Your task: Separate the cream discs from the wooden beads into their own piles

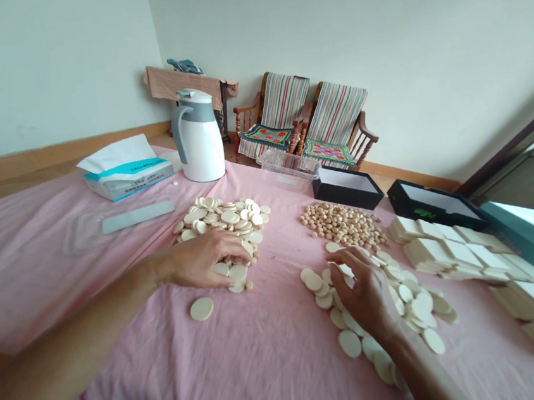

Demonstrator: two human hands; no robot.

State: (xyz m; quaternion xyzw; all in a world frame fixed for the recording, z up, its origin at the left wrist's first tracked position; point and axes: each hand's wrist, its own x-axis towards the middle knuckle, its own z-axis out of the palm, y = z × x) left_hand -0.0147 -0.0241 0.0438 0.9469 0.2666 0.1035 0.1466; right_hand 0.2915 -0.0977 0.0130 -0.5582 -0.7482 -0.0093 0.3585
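Observation:
My left hand (206,259) rests at the near edge of a pile of pale wooden discs (229,216). Its thumb and fingers are apart over several discs, and I see nothing gripped. One loose disc (201,308) lies on the cloth just below it. My right hand (366,291) is above a second spread of pale discs (420,308), with a pale disc (346,270) pinched between thumb and fingers. Beyond that hand lies a heap of small tan wooden beads (343,224); a lone bead (249,285) sits beside my left thumb.
A pink cloth (250,357) covers the table. At the left are a tissue pack (129,173), a clear plastic lid (87,232) and a white jug (203,145). A clear container (286,170), black boxes (348,189) and stacked pale blocks (462,253) stand back and right.

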